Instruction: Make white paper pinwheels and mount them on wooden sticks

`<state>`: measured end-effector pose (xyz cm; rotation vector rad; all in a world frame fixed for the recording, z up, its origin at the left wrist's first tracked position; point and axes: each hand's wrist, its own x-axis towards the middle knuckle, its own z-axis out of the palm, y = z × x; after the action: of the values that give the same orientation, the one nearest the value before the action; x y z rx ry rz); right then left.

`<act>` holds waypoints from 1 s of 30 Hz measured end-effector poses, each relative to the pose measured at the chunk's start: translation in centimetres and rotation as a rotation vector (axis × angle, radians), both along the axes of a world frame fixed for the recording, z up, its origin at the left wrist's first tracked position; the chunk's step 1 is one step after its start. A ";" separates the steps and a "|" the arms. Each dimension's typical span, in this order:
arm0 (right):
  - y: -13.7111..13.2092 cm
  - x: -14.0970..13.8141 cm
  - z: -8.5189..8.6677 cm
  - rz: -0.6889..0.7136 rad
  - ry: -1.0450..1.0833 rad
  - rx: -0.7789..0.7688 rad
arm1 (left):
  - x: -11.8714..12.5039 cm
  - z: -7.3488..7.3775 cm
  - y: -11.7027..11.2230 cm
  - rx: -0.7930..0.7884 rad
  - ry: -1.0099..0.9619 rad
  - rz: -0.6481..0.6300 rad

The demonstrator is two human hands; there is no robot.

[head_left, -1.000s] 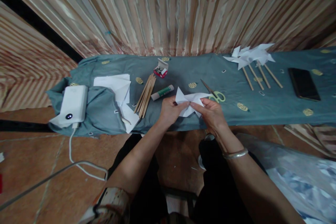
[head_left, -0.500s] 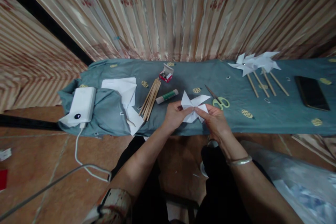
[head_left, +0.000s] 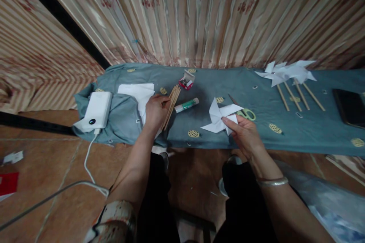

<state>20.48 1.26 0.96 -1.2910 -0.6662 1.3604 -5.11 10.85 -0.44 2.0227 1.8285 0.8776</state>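
On the left, my left hand (head_left: 156, 111) is at the bundle of thin wooden sticks (head_left: 172, 100), its fingers curled and pinching at a stick along the near side. Its fingertips are partly hidden. A folded white paper pinwheel (head_left: 218, 115) is held up by my right hand (head_left: 242, 131), thumb on top near its centre and fingers beneath. Between the hands lies a glue stick (head_left: 187, 105) with a green label. Behind it stands a small open red and white box (head_left: 186, 80) of metal pins. Scissors (head_left: 247, 114) with light green handles lie partly behind the pinwheel.
White paper sheets (head_left: 137, 90) lie left of the sticks, beside a white power bank (head_left: 98, 110) with a cable. Several finished pinwheels on sticks (head_left: 291, 74) rest at the right, near a dark phone (head_left: 349, 106). A pleated curtain (head_left: 182, 19) hangs behind the cloth-covered table (head_left: 194, 140).
My left hand has let go of the pinwheel and moved left to the wooden sticks. My right hand still holds the pinwheel, now alone. The view has shifted slightly.
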 end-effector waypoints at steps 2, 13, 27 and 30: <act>0.0 -0.1 0.1 0.003 0.007 -0.005 | -0.3 -0.2 0.0 -0.034 0.089 -0.004; 0.0 -0.3 -0.4 0.047 0.005 0.016 | 0.0 -0.4 -0.1 -0.145 0.204 0.004; 0.1 -0.7 -0.2 0.040 0.003 -0.001 | 0.2 0.3 -0.1 -0.236 0.289 0.040; 0.1 -0.8 -0.2 0.039 0.004 0.002 | 0.2 -0.1 0.0 -0.223 0.251 0.024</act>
<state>19.72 1.39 0.75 -1.2794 -0.6929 1.3931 -4.92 10.86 -0.51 2.0453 1.9822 0.4160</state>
